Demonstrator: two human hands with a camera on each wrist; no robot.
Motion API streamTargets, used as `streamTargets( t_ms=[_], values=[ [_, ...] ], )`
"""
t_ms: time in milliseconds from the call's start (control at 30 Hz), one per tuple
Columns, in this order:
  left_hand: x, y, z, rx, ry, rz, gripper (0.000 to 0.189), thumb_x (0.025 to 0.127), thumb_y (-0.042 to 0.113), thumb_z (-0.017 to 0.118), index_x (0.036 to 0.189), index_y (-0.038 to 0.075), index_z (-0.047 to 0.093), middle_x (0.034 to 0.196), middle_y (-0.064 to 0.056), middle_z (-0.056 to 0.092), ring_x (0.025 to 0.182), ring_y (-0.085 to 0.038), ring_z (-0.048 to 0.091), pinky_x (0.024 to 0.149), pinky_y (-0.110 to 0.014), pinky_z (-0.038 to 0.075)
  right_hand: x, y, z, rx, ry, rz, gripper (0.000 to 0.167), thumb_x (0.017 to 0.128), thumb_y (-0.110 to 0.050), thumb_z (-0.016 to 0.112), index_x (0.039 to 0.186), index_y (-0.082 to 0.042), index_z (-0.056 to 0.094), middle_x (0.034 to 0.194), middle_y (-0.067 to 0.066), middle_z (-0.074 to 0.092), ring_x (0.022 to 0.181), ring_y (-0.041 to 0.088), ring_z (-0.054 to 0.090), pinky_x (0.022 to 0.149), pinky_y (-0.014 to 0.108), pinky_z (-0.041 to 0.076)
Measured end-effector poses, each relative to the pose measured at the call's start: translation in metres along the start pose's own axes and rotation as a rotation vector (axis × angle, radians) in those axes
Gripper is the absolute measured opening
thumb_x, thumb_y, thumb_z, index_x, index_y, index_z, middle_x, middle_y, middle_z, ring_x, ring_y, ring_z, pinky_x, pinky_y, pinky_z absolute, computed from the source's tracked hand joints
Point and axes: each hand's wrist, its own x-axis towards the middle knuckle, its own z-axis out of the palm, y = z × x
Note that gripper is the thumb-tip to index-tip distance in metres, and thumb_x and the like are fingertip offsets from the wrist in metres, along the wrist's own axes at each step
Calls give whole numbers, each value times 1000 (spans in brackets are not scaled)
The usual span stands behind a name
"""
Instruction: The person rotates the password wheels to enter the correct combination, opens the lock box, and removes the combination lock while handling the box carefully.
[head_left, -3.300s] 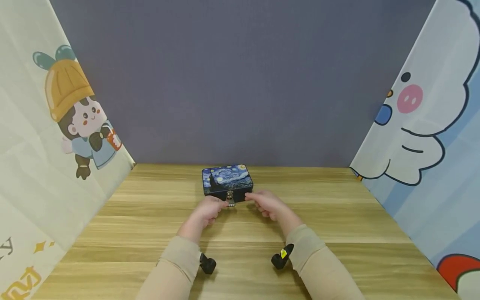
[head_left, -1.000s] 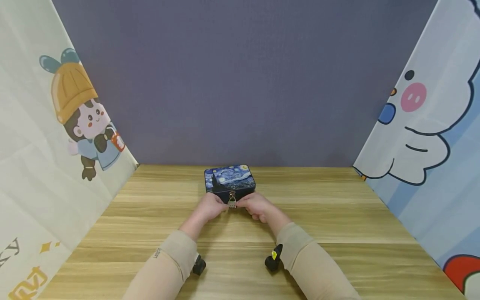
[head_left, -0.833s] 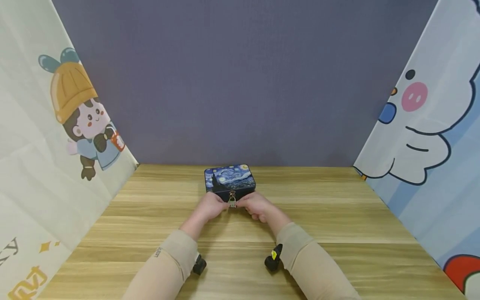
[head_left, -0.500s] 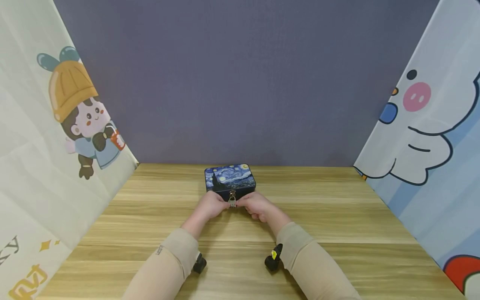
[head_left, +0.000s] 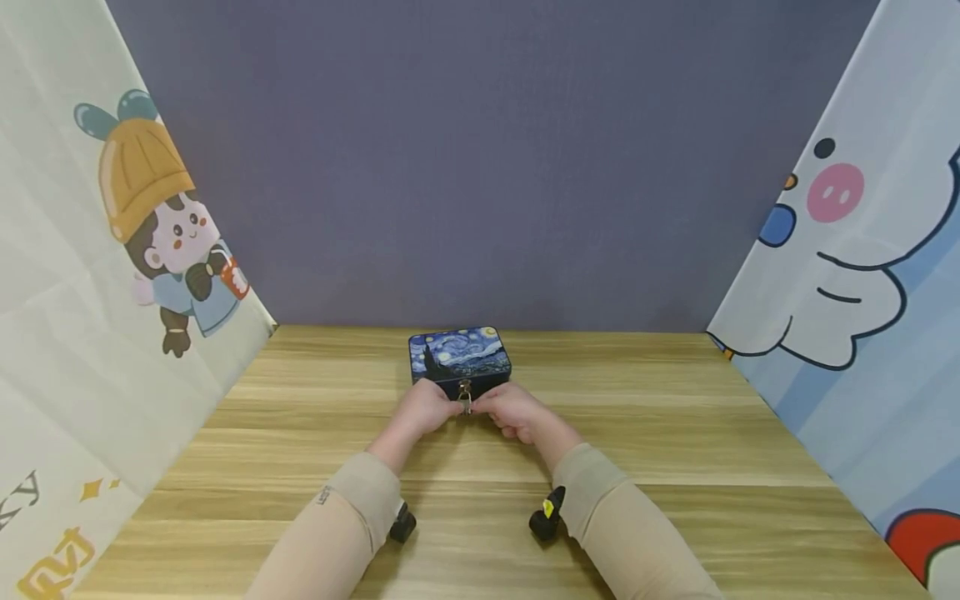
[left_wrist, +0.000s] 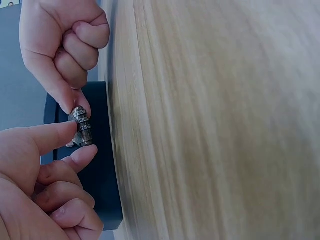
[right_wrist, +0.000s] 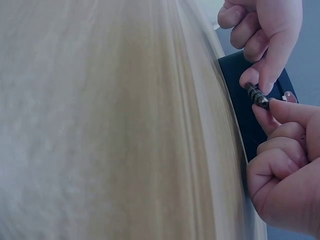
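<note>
A small dark tin box (head_left: 459, 353) with a swirling blue night-sky painting on its lid sits near the back of the table. From the clasp on its front hangs a combination padlock (head_left: 466, 405) with number dials, which show in the left wrist view on the padlock (left_wrist: 82, 125). My left hand (head_left: 426, 407) pinches one end of it between thumb and forefinger, the forefinger at the dials. My right hand (head_left: 513, 408) pinches the other end, its remaining fingers curled in. Fingertips hide parts of the padlock in both wrist views.
The wood-grain table (head_left: 480, 517) runs back to a plain grey-purple panel (head_left: 487, 167). Cartoon-printed sheets close in the left side (head_left: 60, 333) and the right side (head_left: 900, 333). Small black wrist cameras stick out from both sleeves.
My right hand has moved left from the box's front onto the padlock. Lately my left hand has shifted slightly right and the padlock has turned a little. The box stays put, lid down.
</note>
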Motion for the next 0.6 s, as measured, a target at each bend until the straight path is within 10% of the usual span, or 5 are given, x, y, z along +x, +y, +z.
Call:
streamTargets(
  t_ms=[600],
  values=[
    [0, 5, -1, -45, 3, -43, 47, 85, 22, 81, 51, 16, 48, 48, 6, 39, 43, -11, 37, 42, -27, 30, 0, -2, 6, 31, 24, 0, 13, 92, -10, 69, 96, 2, 74, 52, -6, 30, 42, 8, 24, 39, 22, 22]
  ],
)
